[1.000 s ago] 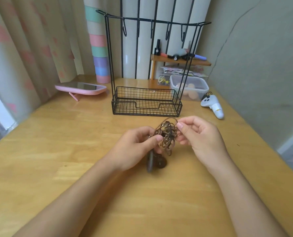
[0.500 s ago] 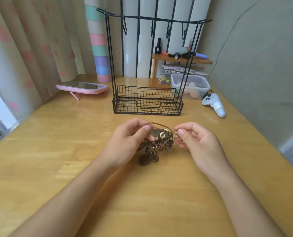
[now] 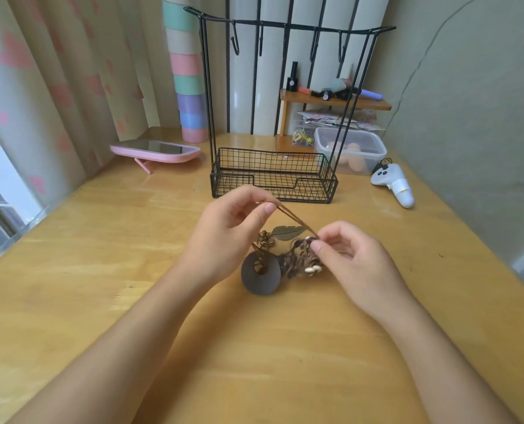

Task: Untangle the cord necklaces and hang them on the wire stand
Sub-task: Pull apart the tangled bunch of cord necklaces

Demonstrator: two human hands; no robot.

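Up goes the left hand (image 3: 227, 240): it has lifted away from the knot toward the black wire stand with a mesh basket base (image 3: 273, 191). A brown cord strand (image 3: 294, 220) now runs taut between the two hands, where a moment ago it only looped loosely. Left thumb and forefinger pinch the high end of that strand. The right hand (image 3: 358, 267), lower and nearer the camera, pinches the other end right at the tangle of brown cord necklaces (image 3: 297, 258).

That tangle sits just in front of the stand, between the hands, and two pendants have come into the open. A bronze leaf-shaped pendant (image 3: 288, 232) lies under the taut strand, and a dark round disc pendant with a hole (image 3: 260, 278) rests on the near side.

How many necklaces are knotted in there I can't tell. Cords and pale beads blur together, and the right fingertips cover part of the knot. Both forearms run off the bottom edge.

All of this is on a light wooden table (image 3: 101, 270). Left of the stand are a pink-framed mirror on a prop (image 3: 155, 149) and heart-patterned curtains (image 3: 40, 71). To the right of it is a white handheld controller (image 3: 394, 185). Behind it are a clear lidded plastic box (image 3: 351, 151), a small wooden shelf (image 3: 334, 103) of blurry clutter, and a cracked grey-green wall (image 3: 475, 87).
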